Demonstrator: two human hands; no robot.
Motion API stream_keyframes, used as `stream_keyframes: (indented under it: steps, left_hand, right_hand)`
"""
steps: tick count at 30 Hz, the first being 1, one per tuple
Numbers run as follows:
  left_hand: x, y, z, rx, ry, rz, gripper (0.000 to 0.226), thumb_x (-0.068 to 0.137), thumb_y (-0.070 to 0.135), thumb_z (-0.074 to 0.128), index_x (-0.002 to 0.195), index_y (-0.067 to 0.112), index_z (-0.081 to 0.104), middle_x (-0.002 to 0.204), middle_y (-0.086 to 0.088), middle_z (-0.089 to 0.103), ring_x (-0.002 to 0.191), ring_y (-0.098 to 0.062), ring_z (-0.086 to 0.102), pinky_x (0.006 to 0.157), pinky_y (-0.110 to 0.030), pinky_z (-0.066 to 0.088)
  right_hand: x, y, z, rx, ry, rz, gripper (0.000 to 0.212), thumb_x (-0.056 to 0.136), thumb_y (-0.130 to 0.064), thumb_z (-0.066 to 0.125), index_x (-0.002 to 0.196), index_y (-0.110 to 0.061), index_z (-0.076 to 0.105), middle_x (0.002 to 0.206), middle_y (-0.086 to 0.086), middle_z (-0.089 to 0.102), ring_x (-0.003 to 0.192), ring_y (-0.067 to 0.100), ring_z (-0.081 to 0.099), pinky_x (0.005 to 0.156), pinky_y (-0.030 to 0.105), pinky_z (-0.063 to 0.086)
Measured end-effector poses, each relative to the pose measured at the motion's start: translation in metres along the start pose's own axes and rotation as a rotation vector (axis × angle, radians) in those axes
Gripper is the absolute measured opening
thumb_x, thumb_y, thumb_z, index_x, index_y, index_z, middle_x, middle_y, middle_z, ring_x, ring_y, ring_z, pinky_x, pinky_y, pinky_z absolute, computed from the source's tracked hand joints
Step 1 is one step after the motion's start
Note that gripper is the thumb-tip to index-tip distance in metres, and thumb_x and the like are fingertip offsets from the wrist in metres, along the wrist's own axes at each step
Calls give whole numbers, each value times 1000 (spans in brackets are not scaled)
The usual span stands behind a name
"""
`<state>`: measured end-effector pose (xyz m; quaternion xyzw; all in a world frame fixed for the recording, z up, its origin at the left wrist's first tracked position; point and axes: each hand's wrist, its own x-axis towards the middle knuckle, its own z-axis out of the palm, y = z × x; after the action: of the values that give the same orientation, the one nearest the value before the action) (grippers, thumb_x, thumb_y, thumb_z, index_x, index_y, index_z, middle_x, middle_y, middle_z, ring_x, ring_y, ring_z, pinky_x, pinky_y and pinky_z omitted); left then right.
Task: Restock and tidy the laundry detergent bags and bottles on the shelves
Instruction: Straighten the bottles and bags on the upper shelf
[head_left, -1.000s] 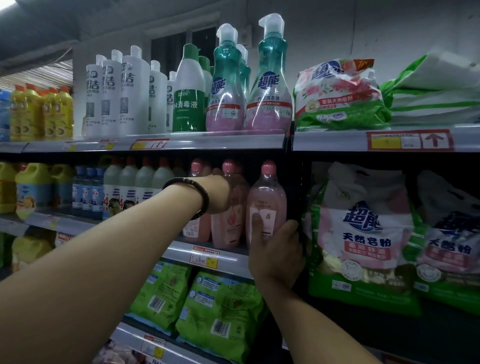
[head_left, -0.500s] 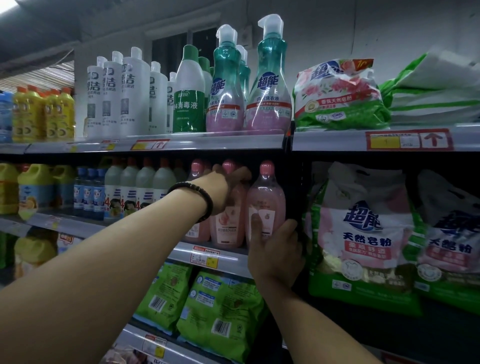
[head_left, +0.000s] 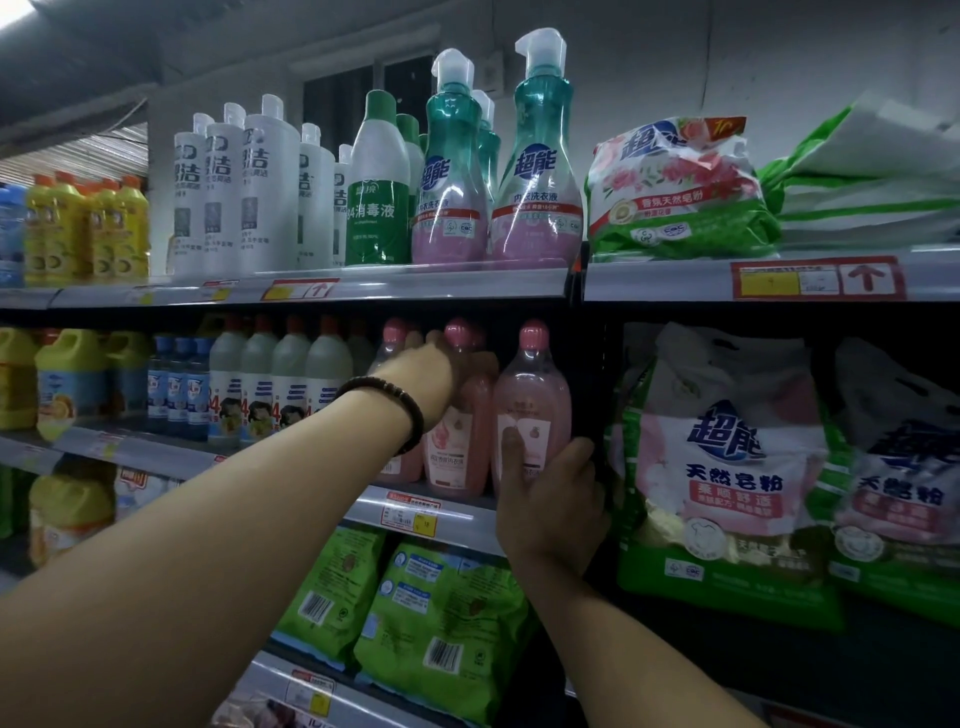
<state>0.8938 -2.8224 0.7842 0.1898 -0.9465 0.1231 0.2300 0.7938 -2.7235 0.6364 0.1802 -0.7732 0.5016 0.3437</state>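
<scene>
While my left arm (head_left: 208, 519) stretches from the lower left toward the frame's centre, my left hand (head_left: 434, 374) curls round the shoulder of the middle pink bottle (head_left: 457, 447) on the middle shelf (head_left: 457, 512). My right hand (head_left: 550, 499), rising from bottom centre, clamps the right-hand pink bottle (head_left: 530, 395) low down, thumb flat on its label. My wrist and bead bracelet (head_left: 400, 410) cover most of a third pink bottle (head_left: 393, 338); my left fingertips are hidden.

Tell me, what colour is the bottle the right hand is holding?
Pink, cap too. The right hand grips the bottle; the head view shows it.
</scene>
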Motion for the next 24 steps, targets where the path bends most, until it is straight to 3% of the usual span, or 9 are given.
stream_keyframes:
  steps: [4, 6, 8, 10, 14, 18, 21, 24]
  left_hand:
    - [-7, -8, 9, -82, 111, 3, 88, 88, -11, 60, 144, 53, 35, 117, -9, 51, 103, -37, 63, 87, -47, 60]
    - [-12, -13, 14, -135, 211, -2, 89, 84, -13, 59, 144, 40, 21, 114, -10, 47, 97, -38, 61, 83, -47, 56]
    - [-18, -22, 21, -162, 306, -72, 84, 77, -13, 60, 135, 32, 18, 119, -16, 43, 100, -41, 55, 80, -49, 50]
    - [-24, -32, 28, -132, 310, -154, 86, 75, -9, 62, 138, 31, 19, 125, -16, 39, 105, -42, 51, 79, -46, 45]
    - [-28, -44, 39, 63, 198, -256, 101, 80, 12, 67, 155, 57, 17, 131, -9, 29, 120, -38, 36, 97, -46, 43]
    - [-23, -47, 41, 59, 173, -291, 74, 86, 29, 66, 147, 55, 34, 136, -8, 27, 129, -40, 32, 105, -49, 42]
    - [-22, -51, 46, -59, 198, -269, 53, 91, 37, 64, 138, 44, 43, 140, -11, 32, 122, -42, 47, 87, -45, 52]
    - [-20, -60, 51, -214, 276, -249, 38, 95, 44, 63, 128, 32, 47, 136, -15, 44, 103, -43, 63, 72, -42, 48]
  right_hand:
    - [0, -1, 0, -4, -4, -1, 69, 91, -83, 33, 110, -18, 42, 104, 8, 68, 91, 32, 67, 75, 42, 53]
    - [0, 0, 0, -7, -3, 1, 68, 91, -83, 36, 110, -17, 42, 103, 9, 68, 91, 33, 67, 74, 42, 52]
    - [0, 0, 0, -8, -1, 0, 68, 91, -82, 37, 110, -16, 42, 104, 9, 68, 91, 33, 67, 73, 41, 51]
    - [0, 0, 0, -10, -2, 1, 69, 92, -81, 38, 112, -16, 42, 105, 10, 68, 92, 33, 67, 73, 40, 48]
    - [0, 0, 1, -7, 2, -3, 66, 92, -81, 37, 108, -18, 40, 105, 9, 67, 92, 33, 66, 73, 40, 49]
    - [0, 0, 1, 0, 5, -3, 67, 91, -82, 35, 109, -18, 40, 104, 8, 68, 91, 32, 67, 73, 41, 54]
    - [0, -1, 1, -6, 9, -3, 67, 91, -82, 35, 109, -18, 40, 105, 8, 68, 91, 32, 67, 73, 41, 54]
    - [0, -1, 1, -5, 14, -7, 68, 91, -82, 36, 110, -17, 41, 105, 9, 68, 92, 32, 67, 72, 38, 50]
